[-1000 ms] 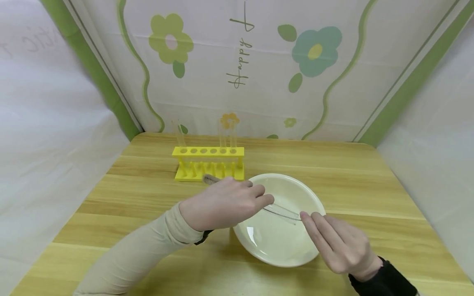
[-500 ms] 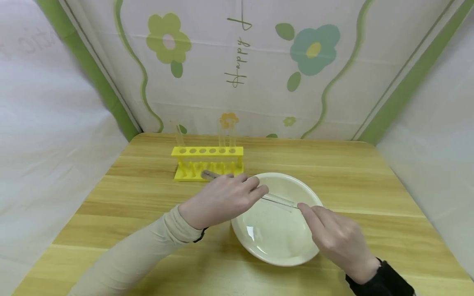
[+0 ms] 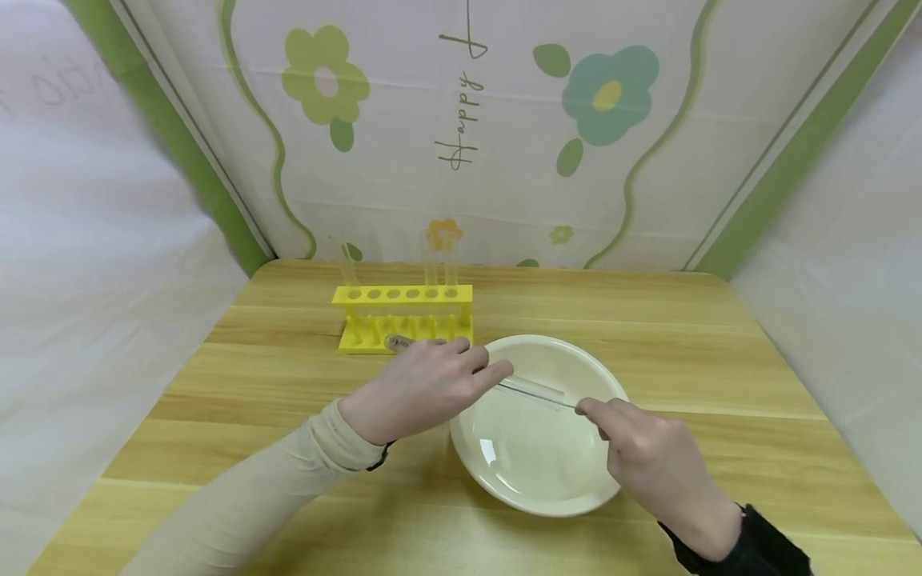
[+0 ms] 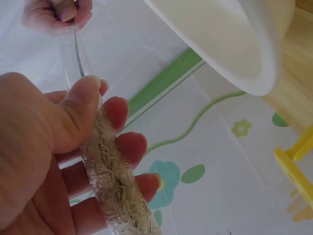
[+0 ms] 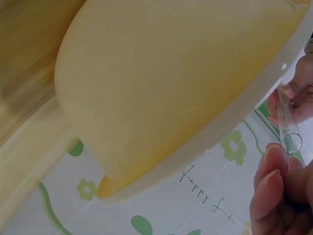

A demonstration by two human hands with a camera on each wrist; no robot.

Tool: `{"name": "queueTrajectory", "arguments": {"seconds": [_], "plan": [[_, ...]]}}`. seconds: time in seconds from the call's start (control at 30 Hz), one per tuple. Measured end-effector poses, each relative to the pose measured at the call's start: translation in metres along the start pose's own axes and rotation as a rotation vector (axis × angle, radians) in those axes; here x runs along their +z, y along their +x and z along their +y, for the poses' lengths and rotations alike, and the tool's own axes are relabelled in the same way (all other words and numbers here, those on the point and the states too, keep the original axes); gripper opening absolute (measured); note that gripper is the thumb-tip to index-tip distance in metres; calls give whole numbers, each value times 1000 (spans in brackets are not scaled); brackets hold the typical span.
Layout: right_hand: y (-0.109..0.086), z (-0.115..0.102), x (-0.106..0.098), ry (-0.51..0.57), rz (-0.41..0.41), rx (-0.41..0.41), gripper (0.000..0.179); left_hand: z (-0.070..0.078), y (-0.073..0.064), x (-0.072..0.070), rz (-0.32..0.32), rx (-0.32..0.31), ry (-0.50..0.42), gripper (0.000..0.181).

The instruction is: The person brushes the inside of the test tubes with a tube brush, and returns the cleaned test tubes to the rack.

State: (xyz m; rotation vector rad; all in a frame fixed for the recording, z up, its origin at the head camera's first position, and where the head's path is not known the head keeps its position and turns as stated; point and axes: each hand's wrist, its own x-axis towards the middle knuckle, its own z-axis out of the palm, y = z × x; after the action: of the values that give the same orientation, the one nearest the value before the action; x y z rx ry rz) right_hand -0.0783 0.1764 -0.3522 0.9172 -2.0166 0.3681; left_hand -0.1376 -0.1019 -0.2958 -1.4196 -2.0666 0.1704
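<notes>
Over the white bowl [image 3: 536,480], my left hand [image 3: 425,392] grips a clear test tube [image 3: 536,390], thumb on one side and fingers curled round the other. Inside that tube sits a test tube brush; its pale bristles [image 4: 115,181] fill the part beside my left fingers in the left wrist view. The brush's twisted wire handle [image 4: 77,56] runs out through the tube's open mouth. My right hand [image 3: 659,452] pinches this wire just beyond the mouth, over the bowl's right side. The tube slants down toward the right hand.
Behind the left hand stands a yellow test tube rack [image 3: 403,295] holding three clear tubes, one at its left end and two at its right. The wooden table [image 3: 720,360] reaches back to a white printed curtain [image 3: 519,184], with more white cloth at both sides.
My left hand has shifted slightly left and away from me with the tube. The right hand has also risen a little, and a short stretch of wire shows between its fingers and the tube's mouth.
</notes>
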Motion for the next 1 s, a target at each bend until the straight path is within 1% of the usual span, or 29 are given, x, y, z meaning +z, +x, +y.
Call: {"name": "queueTrajectory", "arguments": {"seconds": [0.17, 0.37, 0.53, 0.67, 0.77, 0.8, 0.83, 0.9, 1.0], "plan": [[-1, 2, -5, 70, -63, 58, 41, 0, 0, -1, 14, -1, 1, 23], [-4, 5, -10, 139, -93, 107, 42, -1, -1, -3, 15, 0, 2, 26], [-8, 7, -12, 180, -102, 136, 35, -4, -4, -3, 12, -6, -4, 29], [-12, 10, -12, 208, -96, 155, 37, -7, -7, -3, 14, -14, -6, 32], [-15, 12, -13, 234, -95, 157, 27, -10, -10, -3, 25, -20, 8, 21], [-16, 13, -14, 244, -96, 158, 26, -11, -11, -3, 23, -21, 11, 19], [-18, 13, -15, 250, -97, 159, 27, -12, -12, -4, 21, -23, 10, 18], [-19, 14, -16, 276, -99, 167, 37, -13, -13, -5, 17, -26, 11, 16], [-21, 13, -20, 317, -109, 206, 41, -14, -14, -8, -11, -27, 5, 17]]}}
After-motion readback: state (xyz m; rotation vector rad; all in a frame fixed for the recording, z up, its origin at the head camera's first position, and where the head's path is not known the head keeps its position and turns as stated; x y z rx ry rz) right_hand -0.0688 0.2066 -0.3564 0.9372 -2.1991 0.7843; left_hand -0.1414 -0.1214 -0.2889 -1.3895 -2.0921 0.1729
